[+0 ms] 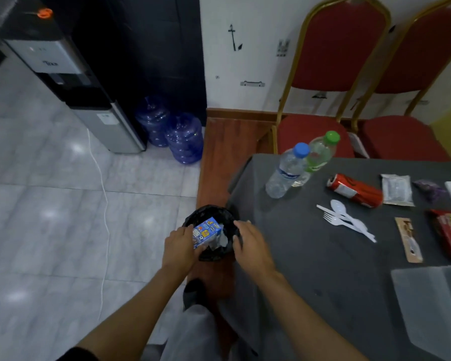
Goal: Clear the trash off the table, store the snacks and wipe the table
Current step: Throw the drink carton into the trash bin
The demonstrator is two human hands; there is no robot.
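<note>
**Carton over the bin, can off to my right**

My left hand (180,246) holds the blue carton (206,234) in the bin's (214,212) mouth. My right hand (250,243), loosely spread and empty, is nearer the red can (354,190), lying lengthwise across the counter (310,256).

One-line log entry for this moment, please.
left hand: on blue carton in bin | right hand: at bin rim | table: bottles, can, cutlery, snacks remain
</note>
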